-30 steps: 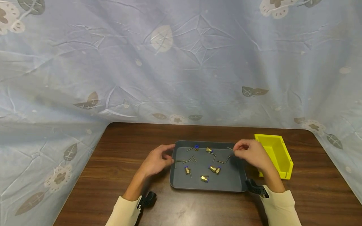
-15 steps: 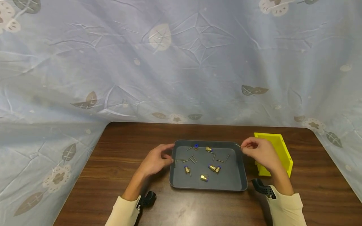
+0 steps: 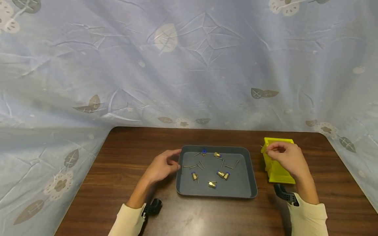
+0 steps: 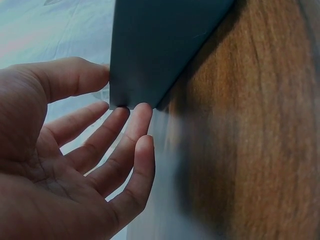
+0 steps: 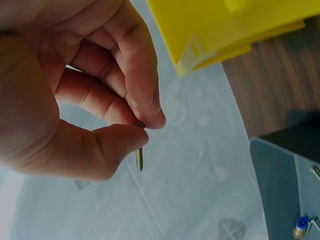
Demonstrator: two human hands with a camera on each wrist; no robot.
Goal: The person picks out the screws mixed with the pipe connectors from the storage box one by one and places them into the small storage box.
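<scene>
Right hand (image 3: 289,159) pinches a screw (image 5: 139,159) (wrist view alone shows threads), part-hiding the bin (image 3: 279,173); left hand (image 3: 160,167), fingers spread, touches tray (image 3: 237,184).

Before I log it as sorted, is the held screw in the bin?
Out: the right hand pinches the screw, apart from the bin.

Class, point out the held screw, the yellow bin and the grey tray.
Held screw (image 5: 139,159), right wrist view: its threaded shaft.
Yellow bin (image 3: 280,177), head view: its near end.
Grey tray (image 3: 212,167), head view: its bare floor.
</scene>
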